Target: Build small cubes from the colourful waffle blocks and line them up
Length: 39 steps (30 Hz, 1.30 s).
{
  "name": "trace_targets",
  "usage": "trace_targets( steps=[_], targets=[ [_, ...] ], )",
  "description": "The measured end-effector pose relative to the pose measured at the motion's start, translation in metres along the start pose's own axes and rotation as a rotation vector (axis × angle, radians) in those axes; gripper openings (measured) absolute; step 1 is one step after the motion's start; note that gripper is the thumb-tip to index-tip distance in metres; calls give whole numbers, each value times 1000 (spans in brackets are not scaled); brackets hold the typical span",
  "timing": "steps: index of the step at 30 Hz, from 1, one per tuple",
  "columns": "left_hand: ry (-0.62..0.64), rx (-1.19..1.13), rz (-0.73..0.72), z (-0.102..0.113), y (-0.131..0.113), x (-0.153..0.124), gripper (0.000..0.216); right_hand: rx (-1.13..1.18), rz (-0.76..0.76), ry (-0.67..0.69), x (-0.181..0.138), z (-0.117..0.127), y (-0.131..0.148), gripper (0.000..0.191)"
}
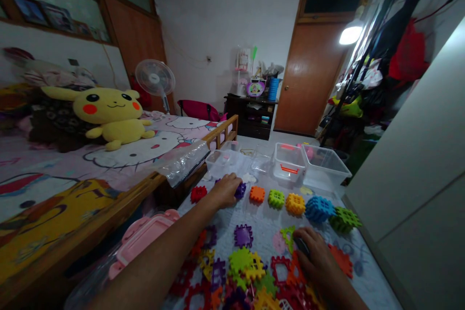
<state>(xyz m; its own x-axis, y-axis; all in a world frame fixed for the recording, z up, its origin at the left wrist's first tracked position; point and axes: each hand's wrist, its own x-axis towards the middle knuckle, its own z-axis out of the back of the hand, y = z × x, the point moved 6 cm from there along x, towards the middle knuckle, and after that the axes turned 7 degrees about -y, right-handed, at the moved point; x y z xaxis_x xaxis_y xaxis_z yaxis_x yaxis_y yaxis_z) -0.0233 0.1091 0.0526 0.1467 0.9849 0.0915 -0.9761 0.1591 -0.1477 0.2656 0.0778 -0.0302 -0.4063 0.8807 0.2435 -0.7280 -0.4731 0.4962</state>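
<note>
My left hand (228, 191) reaches to the back row of toy building pieces, its fingers closed around purple interlocking pieces (240, 191). Beside it in the row stand a red stack (198, 194), an orange stack (257, 195) and a green stack (276, 199). My right hand (315, 254) is curled over a smooth dark object (302, 247), whose kind I cannot make out. Just left of those fingers lies a lime triangular piece (288, 237). A single purple square piece (243, 236) lies between my hands, behind a loose pile of mixed pieces (250, 271).
Yellow (295, 204), blue (319, 209) and dark green stacks (344, 220) continue the row rightward. Clear plastic boxes (288, 160) stand at the table's far end. A pink lid-like tray (147, 237) is at left, beside the bed's wooden rail (127, 208). A white cabinet (417, 179) borders the right.
</note>
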Motion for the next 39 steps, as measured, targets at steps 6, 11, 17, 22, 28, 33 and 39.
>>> trace_targets(
  steps=[6,11,17,22,28,33,39],
  targets=[
    [35,27,-12,-6,2,33,39,-10,-9,11,0,-2,-1,31],
    [66,29,-41,-13,2,47,42,-22,1,10,0,-2,-1,31],
    [117,28,-32,-23,6,50,39,-26,0,5,-1,0,1,30],
    [104,6,-28,-16,4,47,55,-31,3,-16,-1,2,2,31],
    [-9,-61,-87,12,-27,3,63,-37,10,-18,0,0,-1,31],
    [59,-168,-121,-9,-46,-60,39,-48,50,-10,1,0,0,28],
    [150,-212,-149,-36,-48,-83,29,-59,53,7,2,2,3,27]
  ],
)
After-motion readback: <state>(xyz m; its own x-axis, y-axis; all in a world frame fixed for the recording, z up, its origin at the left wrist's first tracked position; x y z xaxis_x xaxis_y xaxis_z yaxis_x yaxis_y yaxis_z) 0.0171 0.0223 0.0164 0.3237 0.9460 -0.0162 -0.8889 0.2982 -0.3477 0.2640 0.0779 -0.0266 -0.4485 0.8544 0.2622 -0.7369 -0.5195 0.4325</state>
